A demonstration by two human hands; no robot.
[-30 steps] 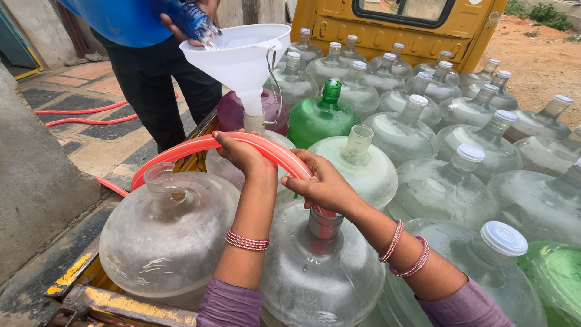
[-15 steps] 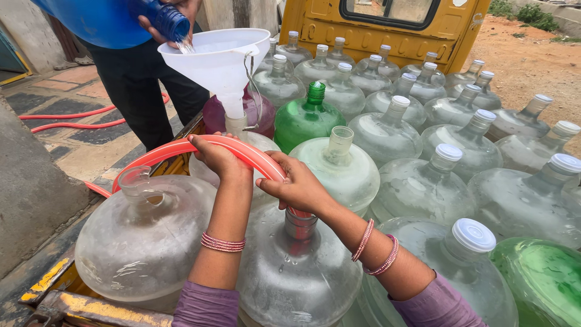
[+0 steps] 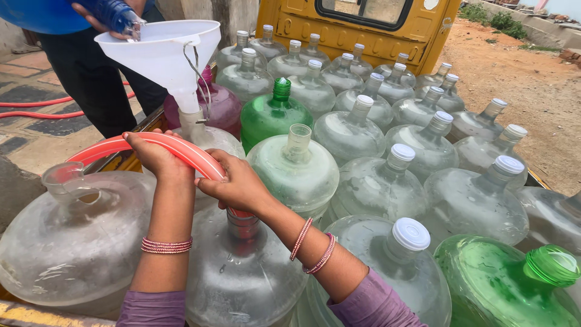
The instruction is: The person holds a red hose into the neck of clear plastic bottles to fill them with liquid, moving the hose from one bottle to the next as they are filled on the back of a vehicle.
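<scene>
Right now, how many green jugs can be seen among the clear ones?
2. One green jug with a green cap stands mid-load, just right of the white funnel. The other lies at the bottom right corner. More may be hidden behind the clear jugs.

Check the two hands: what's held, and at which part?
Both grip the red hose: left hand on the top of its arch, right hand on the end section, just above where it enters the clear jug's neck.

Green jugs (image 3: 273,118): three. Purple jug (image 3: 221,108): one. Clear jugs (image 3: 379,187): roughly twenty-five; the far rows overlap and cannot be counted exactly. Funnel (image 3: 162,53): one. Red hoses (image 3: 172,147): two. Bangled wrists (image 3: 166,245): two.
</scene>
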